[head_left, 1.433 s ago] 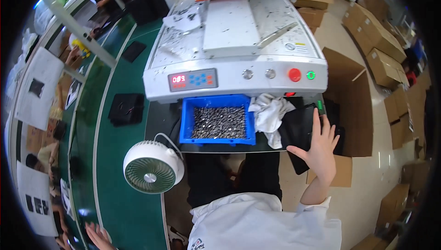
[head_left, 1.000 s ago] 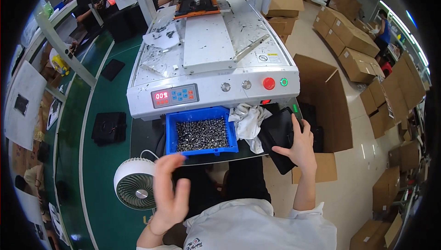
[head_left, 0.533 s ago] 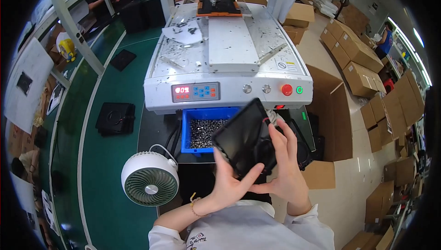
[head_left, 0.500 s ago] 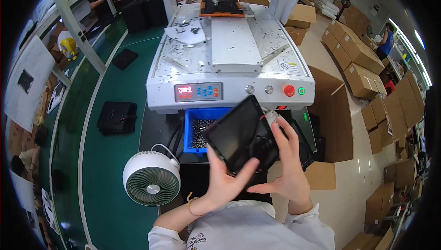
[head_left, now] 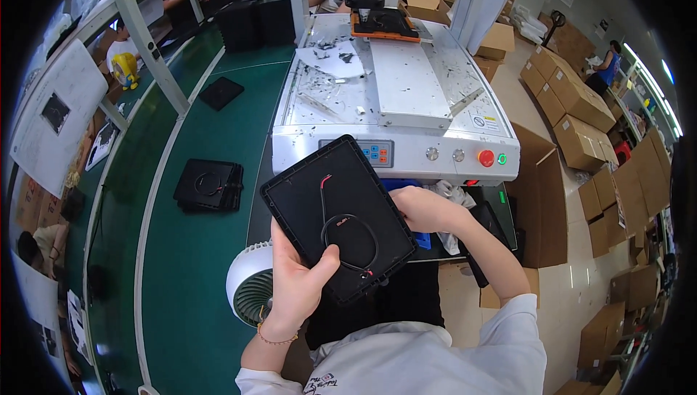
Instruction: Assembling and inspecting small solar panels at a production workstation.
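My left hand (head_left: 299, 271) grips a flat black plastic panel (head_left: 301, 195) by its lower left edge, thumb on top. The panel is tilted, and a thin black cable (head_left: 376, 239) with a red tip lies coiled on its upturned face. Close to the panel's right edge is my right hand (head_left: 421, 208), bent at the wrist. The fingertips of that hand are hidden, so I cannot tell whether they hold anything. Partly covered by the panel and my right hand is a blue bin (head_left: 422, 239) below the machine's front.
A white press machine (head_left: 327, 115) with scraps on its top stands ahead. A white fan (head_left: 247, 282) is at lower left. More black panels (head_left: 207, 184) lie stacked on the green table (head_left: 174, 271). Crumpled white material (head_left: 454, 195) and an open carton (head_left: 544, 206) are to the right.
The panel now shows its cable side instead of its glossy side. My right hand has gone from spread fingers to a bent pose by the panel's edge. The view has shifted left.
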Demonstrator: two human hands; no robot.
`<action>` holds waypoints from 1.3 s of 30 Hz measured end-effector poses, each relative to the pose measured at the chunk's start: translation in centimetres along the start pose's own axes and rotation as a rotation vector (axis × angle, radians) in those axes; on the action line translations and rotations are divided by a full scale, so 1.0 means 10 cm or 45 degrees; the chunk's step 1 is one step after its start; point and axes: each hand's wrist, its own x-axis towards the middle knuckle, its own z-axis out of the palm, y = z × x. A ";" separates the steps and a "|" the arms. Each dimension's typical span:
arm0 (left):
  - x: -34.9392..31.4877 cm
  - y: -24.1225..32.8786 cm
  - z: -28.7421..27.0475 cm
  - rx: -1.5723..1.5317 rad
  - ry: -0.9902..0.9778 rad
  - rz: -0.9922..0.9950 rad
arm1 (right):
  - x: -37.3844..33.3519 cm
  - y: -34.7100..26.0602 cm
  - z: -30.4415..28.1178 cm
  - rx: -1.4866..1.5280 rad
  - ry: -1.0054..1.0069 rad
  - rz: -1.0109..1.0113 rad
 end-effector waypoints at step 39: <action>-0.01 0.01 -0.11 0.031 0.052 -0.051 | -0.37 -1.03 -0.11 0.303 0.499 -0.526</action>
